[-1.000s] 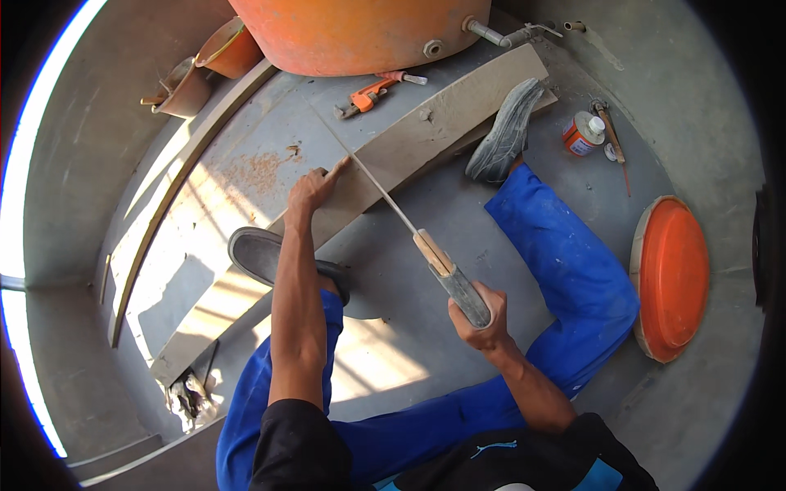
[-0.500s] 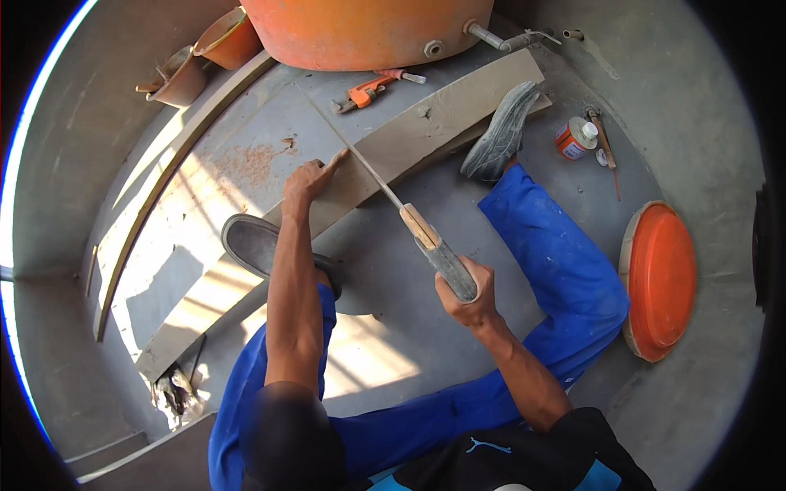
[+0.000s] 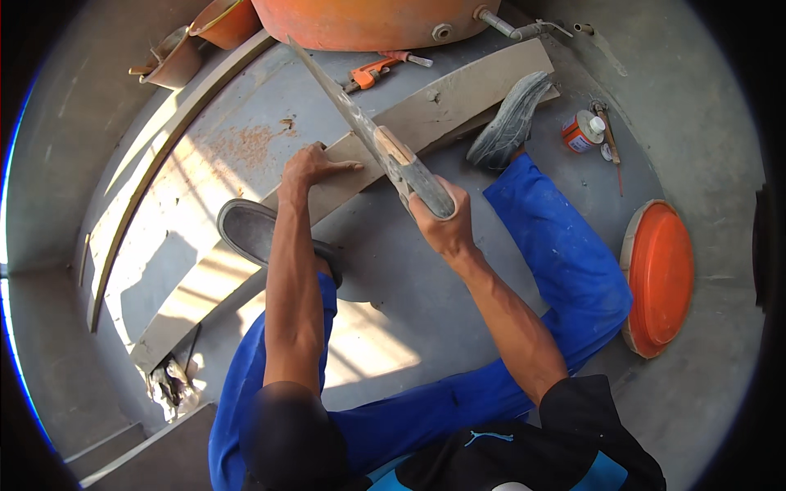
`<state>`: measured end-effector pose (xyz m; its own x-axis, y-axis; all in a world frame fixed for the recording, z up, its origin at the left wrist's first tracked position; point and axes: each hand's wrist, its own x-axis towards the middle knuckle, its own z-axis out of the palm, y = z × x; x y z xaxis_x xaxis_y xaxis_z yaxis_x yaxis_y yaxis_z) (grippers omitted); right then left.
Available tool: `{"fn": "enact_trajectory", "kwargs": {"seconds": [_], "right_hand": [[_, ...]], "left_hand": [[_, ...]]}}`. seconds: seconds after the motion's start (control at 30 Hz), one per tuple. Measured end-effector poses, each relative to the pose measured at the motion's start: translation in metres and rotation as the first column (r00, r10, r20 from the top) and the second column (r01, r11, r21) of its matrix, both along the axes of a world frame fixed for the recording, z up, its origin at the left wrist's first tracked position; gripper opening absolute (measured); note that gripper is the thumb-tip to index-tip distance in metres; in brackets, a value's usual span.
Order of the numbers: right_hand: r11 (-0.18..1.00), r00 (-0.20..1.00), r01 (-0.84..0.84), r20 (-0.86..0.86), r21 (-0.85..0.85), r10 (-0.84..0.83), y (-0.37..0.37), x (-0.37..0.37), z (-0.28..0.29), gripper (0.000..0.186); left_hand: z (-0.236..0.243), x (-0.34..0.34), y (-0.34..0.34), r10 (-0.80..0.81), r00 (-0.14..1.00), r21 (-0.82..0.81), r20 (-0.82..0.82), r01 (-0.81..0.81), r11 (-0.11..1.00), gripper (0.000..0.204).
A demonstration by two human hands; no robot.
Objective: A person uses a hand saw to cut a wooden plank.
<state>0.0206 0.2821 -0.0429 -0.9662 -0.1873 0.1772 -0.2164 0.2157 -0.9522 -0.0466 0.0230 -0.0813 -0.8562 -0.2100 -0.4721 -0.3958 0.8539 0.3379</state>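
A long, pale, slightly curved wooden board (image 3: 458, 86) lies diagonally in front of me. My left hand (image 3: 309, 166) is closed over its far edge, thumb stretched across the top; some of the fingers are hidden. Closed around the grey-and-wood handle of a handsaw (image 3: 354, 114) is my right hand (image 3: 446, 217). The saw crosses above the board, its tip pointing to the far left and the broad side of its blade showing. Whether the teeth touch the board cannot be told. My sandalled left foot rests on the board; my right shoe is by its far right part.
An orange pipe wrench (image 3: 368, 75) and a brush lie beyond the board. A large orange tank (image 3: 360, 24) with a pipe stands behind, buckets (image 3: 176, 61) to its left. On the right are a small can (image 3: 579, 132) and an orange lid (image 3: 661, 278). Curved grey walls surround me.
My right hand has moved up and left, pushing the saw away from me, and the blade now shows its flat side. My left thumb has swung down from the blade to lie across the board.
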Motion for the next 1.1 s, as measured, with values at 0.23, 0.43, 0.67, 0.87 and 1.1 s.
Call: {"fn": "enact_trajectory", "kwargs": {"seconds": [0.23,0.43,0.67,0.87,1.1], "right_hand": [[0.967,0.988,-0.047,-0.13,0.25,0.081,0.103,0.114,0.049,0.006],[0.999,0.979,-0.04,-0.201,0.032,0.045,-0.049,-0.041,0.0,0.012],[0.999,0.995,0.02,-0.099,-0.037,-0.024,0.009,0.039,-0.005,0.009],[0.994,0.993,-0.015,-0.117,0.11,0.028,0.012,0.064,0.036,0.056],[0.997,0.987,-0.06,-0.148,0.049,0.067,0.012,0.06,0.037,0.055]], "left_hand": [[-0.005,0.002,0.001,-0.042,0.996,-0.086,-0.073,0.035,0.996,0.097],[-0.015,0.001,0.005,-0.04,0.994,-0.076,-0.098,0.032,0.997,0.102],[0.0,0.007,-0.009,-0.048,0.996,-0.136,-0.077,0.037,0.99,0.096],[-0.002,0.007,0.002,-0.02,0.995,-0.12,-0.097,0.008,0.993,0.097],[0.005,0.002,0.003,-0.03,1.0,-0.09,-0.003,0.03,0.996,0.094]]}}
